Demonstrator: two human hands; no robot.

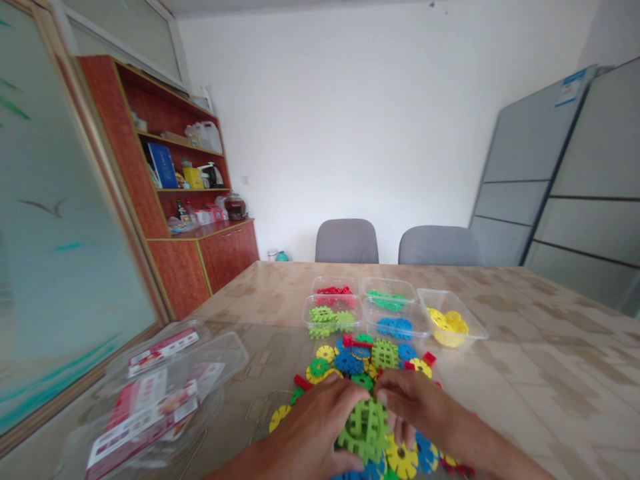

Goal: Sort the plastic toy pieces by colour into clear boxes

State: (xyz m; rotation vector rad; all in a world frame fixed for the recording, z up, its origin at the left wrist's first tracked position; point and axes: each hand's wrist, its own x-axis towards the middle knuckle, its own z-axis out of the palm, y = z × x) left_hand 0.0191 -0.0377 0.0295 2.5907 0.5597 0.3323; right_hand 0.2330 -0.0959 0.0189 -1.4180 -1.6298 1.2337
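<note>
Light-green lattice pieces [366,432] are gripped between left hand [323,419] and right hand [413,395], over the near part of the mixed pile [349,362]; loose discs [401,459] could be scattered by either hand's brushing. Beyond the pile, clear tubs [474,327] are ranged.

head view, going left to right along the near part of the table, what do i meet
clear plastic packaging with red-and-white card → left hand → lime-green lattice piece → right hand

Homelike room: long table [530,347], grey chairs [347,242], stocked wooden cabinet [227,257].
</note>
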